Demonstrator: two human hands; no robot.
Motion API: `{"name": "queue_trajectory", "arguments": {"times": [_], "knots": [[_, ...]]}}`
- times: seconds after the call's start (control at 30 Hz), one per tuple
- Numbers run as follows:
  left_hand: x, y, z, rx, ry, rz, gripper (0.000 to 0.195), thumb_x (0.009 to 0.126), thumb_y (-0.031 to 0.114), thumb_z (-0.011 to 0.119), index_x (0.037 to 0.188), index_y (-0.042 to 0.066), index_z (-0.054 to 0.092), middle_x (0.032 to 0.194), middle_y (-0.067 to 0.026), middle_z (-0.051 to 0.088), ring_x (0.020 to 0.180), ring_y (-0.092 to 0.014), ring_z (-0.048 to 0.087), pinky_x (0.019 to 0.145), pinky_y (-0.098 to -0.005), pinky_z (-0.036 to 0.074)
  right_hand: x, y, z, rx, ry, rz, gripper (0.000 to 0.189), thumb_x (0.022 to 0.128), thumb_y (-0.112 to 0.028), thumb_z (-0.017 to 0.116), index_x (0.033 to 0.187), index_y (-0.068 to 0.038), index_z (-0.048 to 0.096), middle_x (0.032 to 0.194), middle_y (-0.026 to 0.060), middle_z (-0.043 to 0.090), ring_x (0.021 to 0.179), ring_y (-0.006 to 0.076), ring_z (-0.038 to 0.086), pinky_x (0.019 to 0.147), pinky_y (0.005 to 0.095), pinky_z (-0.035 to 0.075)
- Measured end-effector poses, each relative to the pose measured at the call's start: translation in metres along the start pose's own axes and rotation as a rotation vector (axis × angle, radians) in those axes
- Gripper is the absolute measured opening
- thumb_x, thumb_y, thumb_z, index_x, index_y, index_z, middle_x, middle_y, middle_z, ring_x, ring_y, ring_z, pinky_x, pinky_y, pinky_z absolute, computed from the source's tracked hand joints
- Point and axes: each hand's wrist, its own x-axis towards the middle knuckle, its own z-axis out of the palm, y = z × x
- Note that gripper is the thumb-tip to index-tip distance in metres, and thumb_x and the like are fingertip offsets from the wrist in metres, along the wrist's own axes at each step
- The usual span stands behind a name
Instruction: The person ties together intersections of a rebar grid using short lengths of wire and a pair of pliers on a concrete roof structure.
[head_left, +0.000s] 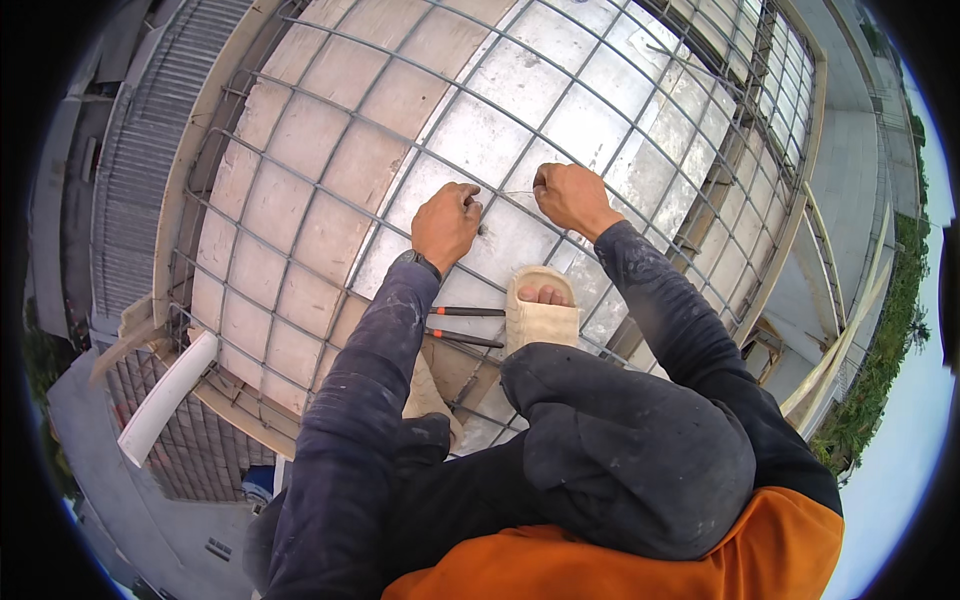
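Note:
My left hand (448, 225) is over the steel rebar grid (390, 225), fingers curled, with a watch on the wrist. My right hand (571, 196) is at a similar height to the right, its fingers bent inward. A thin wire (517, 193) shows between the two hands and reaches towards the right fingers; whether the left fingers touch it cannot be told. Nearer to me, a tool with two black and orange handles (469, 311) lies by my sandal (542, 311); its head is hidden behind my left sleeve.
Under the grid lie pale formwork panels (330, 142), edged by wooden boards (180, 165). A white pipe-like piece (169, 397) projects past the lower left edge. Lower roofs (161, 150) lie beyond the left edge. On the right, a deeper rebar beam cage (739, 112) crosses the deck.

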Motion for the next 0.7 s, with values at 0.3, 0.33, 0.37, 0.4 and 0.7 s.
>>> {"name": "queue_trajectory", "arguments": {"times": [0.3, 0.33, 0.37, 0.4, 0.7], "knots": [[-0.001, -0.006, 0.013, -0.001, 0.102, -0.008, 0.029, 0.095, 0.022, 0.069, 0.119, 0.009, 0.078, 0.109, -0.0127, 0.071, 0.099, -0.036, 0.071, 0.088, -0.0465, 0.056, -0.01, -0.022, 0.001, 0.113, -0.003, -0.065, 0.02, 0.096, -0.022, 0.061, 0.097, -0.005, 0.073, 0.079, 0.0219, 0.074, 0.076, 0.0424, 0.073, 0.079, 0.0525, 0.057], [-0.002, -0.007, 0.014, 0.005, 0.122, 0.0, 0.028, 0.096, 0.022, 0.069, 0.119, 0.01, 0.078, 0.11, -0.0111, 0.07, 0.098, -0.036, 0.071, 0.088, -0.0468, 0.057, -0.014, -0.034, -0.004, 0.035, -0.015, -0.091, 0.017, 0.096, -0.019, 0.062, 0.098, -0.005, 0.072, 0.075, 0.022, 0.073, 0.074, 0.042, 0.072, 0.077, 0.0529, 0.056], [-0.002, -0.008, 0.016, 0.001, 0.129, -0.01, 0.028, 0.096, 0.022, 0.069, 0.119, 0.01, 0.078, 0.11, -0.0111, 0.07, 0.098, -0.036, 0.071, 0.088, -0.0467, 0.057, -0.016, -0.038, 0.0, -0.002, -0.005, -0.123, 0.016, 0.097, -0.018, 0.063, 0.1, -0.005, 0.072, 0.075, 0.0206, 0.072, 0.073, 0.0413, 0.072, 0.075, 0.0518, 0.055], [-0.002, -0.006, 0.018, -0.005, 0.135, -0.013, 0.028, 0.095, 0.022, 0.07, 0.119, 0.01, 0.078, 0.11, -0.011, 0.07, 0.098, -0.036, 0.072, 0.087, -0.0466, 0.057, -0.018, -0.038, 0.002, -0.041, 0.01, -0.15, 0.015, 0.097, -0.018, 0.063, 0.102, -0.006, 0.071, 0.074, 0.0192, 0.072, 0.073, 0.0407, 0.071, 0.073, 0.0507, 0.055], [-0.001, -0.001, 0.021, -0.043, 0.16, -0.036, 0.027, 0.094, 0.023, 0.072, 0.115, 0.008, 0.078, 0.11, -0.0122, 0.072, 0.099, -0.035, 0.072, 0.087, -0.0442, 0.056, -0.008, 0.006, 0.007, 0.294, 0.003, -0.1, 0.02, 0.099, -0.026, 0.066, 0.107, -0.01, 0.074, 0.084, 0.023, 0.074, 0.081, 0.0418, 0.073, 0.076, 0.051, 0.056]]}}
